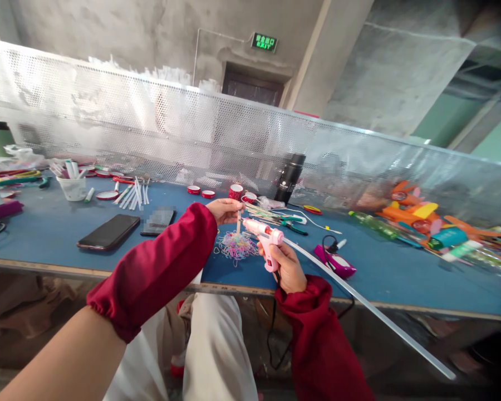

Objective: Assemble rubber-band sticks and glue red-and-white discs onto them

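Note:
My left hand (pixel 224 210) pinches the top of a small flat wooden stick (pixel 238 224), which hangs upright above the table. In my right hand (pixel 292 269) is a pink hot glue gun (pixel 270 238), its nozzle pointing left, close to the stick; whether they touch I cannot tell. A long translucent glue stick (pixel 376 311) runs out of the gun's back, down to the right past the table edge. Just below the wooden stick lies a heap of small coloured rubber bands (pixel 237 248).
On the blue table (pixel 392 273) two phones (pixel 111 231) lie left of my arm. A white cup (pixel 72 188) of markers stands farther left. Behind my hands are red tape rolls (pixel 235 191), green-handled pliers (pixel 293 224) and a black bottle (pixel 290 178). A purple device (pixel 334 262) and orange toy planes (pixel 417 209) are right.

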Motion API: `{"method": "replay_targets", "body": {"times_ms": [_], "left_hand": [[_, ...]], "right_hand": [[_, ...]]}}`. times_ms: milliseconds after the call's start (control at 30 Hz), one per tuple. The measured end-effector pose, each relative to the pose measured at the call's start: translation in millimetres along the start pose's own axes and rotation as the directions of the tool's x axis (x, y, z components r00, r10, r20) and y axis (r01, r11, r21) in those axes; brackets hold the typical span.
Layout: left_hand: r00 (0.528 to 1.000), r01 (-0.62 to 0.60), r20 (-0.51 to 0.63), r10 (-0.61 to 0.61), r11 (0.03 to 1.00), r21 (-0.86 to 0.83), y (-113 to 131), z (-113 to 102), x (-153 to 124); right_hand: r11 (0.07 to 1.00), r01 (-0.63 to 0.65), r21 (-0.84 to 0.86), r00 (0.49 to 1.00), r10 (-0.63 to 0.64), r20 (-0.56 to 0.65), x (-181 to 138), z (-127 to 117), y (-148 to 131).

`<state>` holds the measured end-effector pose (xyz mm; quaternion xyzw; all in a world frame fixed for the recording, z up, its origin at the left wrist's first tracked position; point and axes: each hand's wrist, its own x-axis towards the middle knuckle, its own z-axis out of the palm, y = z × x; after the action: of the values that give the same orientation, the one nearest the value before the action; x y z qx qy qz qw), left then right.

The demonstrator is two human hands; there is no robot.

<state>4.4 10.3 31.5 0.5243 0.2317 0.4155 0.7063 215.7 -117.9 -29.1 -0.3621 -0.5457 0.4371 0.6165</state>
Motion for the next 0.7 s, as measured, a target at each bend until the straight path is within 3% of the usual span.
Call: {"method": "replay_targets", "body": {"times_ms": [700], "left_hand": [[0.996,-0.067,-0.07,0.059,0.992,-0.108,1.7,-7.8,6.0]], "right_hand": [[1.0,-0.019,-0.015,1.0,0.019,0.023,0.2,-0.8,0.5]]}}
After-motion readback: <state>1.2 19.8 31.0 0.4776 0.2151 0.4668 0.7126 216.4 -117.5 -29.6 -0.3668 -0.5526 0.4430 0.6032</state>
